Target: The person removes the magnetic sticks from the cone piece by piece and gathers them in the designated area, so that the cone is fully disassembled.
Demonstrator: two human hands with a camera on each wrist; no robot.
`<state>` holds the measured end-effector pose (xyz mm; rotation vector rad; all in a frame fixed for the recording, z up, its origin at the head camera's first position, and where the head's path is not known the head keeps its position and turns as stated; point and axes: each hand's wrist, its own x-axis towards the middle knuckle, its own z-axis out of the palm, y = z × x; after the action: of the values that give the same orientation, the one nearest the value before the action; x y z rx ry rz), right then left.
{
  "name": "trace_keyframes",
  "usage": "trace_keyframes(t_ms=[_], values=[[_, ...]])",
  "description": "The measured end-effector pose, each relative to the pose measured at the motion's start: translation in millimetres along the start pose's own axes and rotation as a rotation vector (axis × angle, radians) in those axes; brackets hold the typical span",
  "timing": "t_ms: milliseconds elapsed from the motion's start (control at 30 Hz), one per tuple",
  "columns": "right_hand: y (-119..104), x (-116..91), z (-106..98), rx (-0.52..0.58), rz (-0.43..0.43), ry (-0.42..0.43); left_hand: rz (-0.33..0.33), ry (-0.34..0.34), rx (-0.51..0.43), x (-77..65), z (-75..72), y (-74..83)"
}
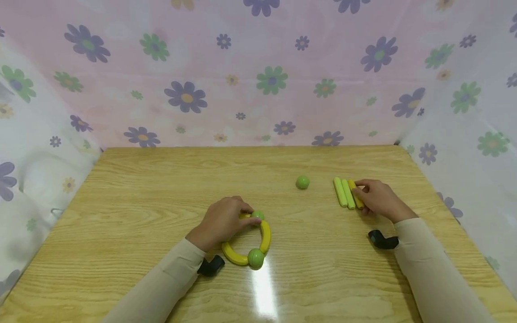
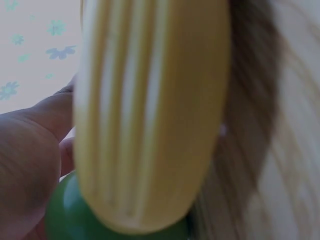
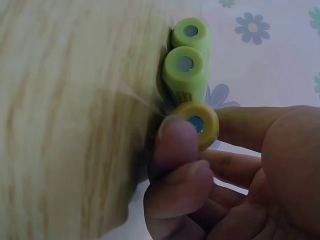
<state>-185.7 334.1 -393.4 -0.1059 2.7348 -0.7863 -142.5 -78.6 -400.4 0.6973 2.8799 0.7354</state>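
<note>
On the table's middle lies a ring of yellow curved pieces [image 1: 265, 237] and green balls [image 1: 256, 259]. The left hand [image 1: 223, 220] reaches over its far left side, thumb and fingers pinching the far green ball [image 1: 257, 216]. A ridged yellow piece [image 2: 145, 110] fills the left wrist view, with the green ball [image 2: 67, 212] behind it. Farther right, the right hand [image 1: 379, 199] pinches a straight yellow rod [image 1: 359, 204]. Beside that rod lie two light green rods [image 1: 340, 193]. In the right wrist view, round metal discs show in the rod ends.
A single green ball [image 1: 303, 182] sits between the ring and the rods. The wooden table [image 1: 161, 179] ends at flower-patterned curtains [image 1: 226, 98] at the back and sides. A black wrist device shows at each sleeve.
</note>
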Motion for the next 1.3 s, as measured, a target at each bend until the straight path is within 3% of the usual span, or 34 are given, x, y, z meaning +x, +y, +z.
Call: trace_keyframes(t_ms=[433,533,700,800,900,1133,1300], values=[[-2.9,-0.5,-2.0,-0.010,-0.013,0.010,-0.001,0.009,-0.002,-1.8,-2.1,-1.9],[-4.0,-0.5,-2.3,-0.028,-0.042,0.107,0.000,0.013,0.001,-1.4,-1.8,-2.8],[-19.1,-3.1,5.1,-0.009,-0.137,0.364,-0.005,0.009,0.002,-1.4,-1.6,-3.5],[-38.5,-6.4,13.0,0.021,-0.203,0.419,-0.001,-0.003,0.010,-1.7,-2.5,-4.6],[-61.9,-10.2,23.0,0.029,-0.271,0.398,0.008,-0.033,0.030,-1.8,-4.7,-6.9],[-119.0,-16.7,63.8,-0.029,-0.454,0.243,0.049,-0.135,0.064,-0.3,-11.6,-12.4],[-152.1,-22.5,89.1,-0.060,-0.469,0.082,0.086,-0.136,0.066,1.4,-10.7,-14.0]])
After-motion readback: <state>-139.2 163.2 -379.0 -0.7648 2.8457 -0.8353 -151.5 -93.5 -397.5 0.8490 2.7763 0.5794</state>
